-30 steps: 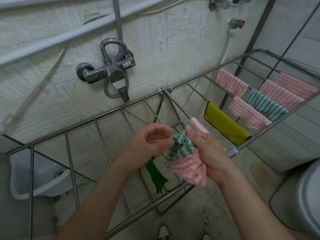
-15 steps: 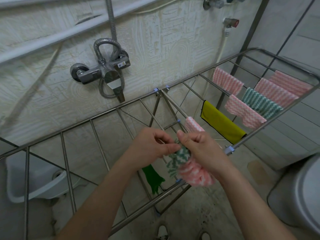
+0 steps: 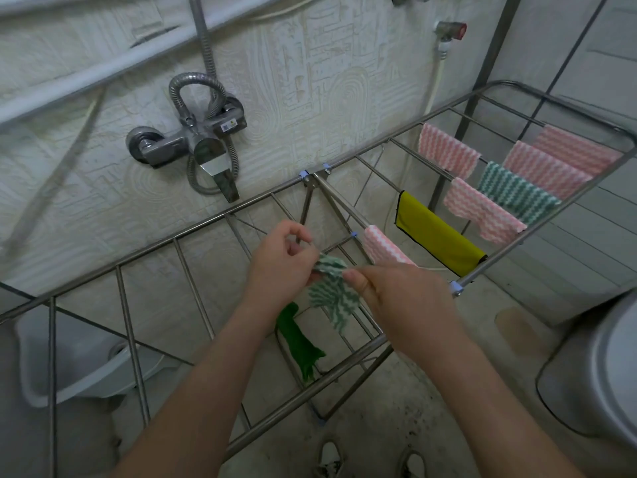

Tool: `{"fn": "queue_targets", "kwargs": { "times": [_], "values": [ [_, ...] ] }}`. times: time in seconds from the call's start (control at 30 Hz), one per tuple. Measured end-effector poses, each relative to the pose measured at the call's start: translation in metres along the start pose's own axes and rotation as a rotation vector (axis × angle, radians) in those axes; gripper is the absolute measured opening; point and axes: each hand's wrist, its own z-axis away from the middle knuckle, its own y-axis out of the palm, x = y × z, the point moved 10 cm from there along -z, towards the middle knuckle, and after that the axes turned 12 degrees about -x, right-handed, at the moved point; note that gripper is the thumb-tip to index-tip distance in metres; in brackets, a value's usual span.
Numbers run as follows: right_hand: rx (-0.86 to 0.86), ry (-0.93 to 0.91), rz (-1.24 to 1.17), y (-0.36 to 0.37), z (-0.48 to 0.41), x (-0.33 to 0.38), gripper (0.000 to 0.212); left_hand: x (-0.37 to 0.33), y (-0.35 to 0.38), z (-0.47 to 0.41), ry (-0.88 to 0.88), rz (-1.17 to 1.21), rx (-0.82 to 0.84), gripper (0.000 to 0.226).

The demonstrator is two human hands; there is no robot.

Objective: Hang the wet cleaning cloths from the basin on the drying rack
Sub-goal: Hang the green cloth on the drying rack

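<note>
Cloth (image 3: pixel 330 294), green and white, hangs bunched between our hands over the middle of the rack (image 3: pixel 193 229), beside a pink cloth (image 3: pixel 382 248) already draped. Our left hand (image 3: pixel 280 267) and right hand (image 3: pixel 406 298) each pinch its top edge, both grips clamped on it. We judge it best to draw the corners apart until flat, then lay it evenly over a free bar.

Dim, flat light; bowed, blurred edges
</note>
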Motion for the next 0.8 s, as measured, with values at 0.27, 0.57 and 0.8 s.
{"fn": "queue_targets", "kwargs": {
  "times": [0.27,0.57,0.8],
  "values": [
    [-0.073,-0.020,-0.217,0.004,0.008,-0.001,0.054,0.038,0.000,-0.017,-0.138,-0.020,-0.147,0.016],
    [0.025,0.300,-0.638,0.027,0.012,-0.034,0.054,0.026,0.065,0.058,0.036,0.052,0.717,0.023],
    [-0.065,0.238,-0.489,0.018,0.007,-0.035,0.054,0.068,0.053,0.033,0.230,-0.378,0.404,0.013]
  ]
}}
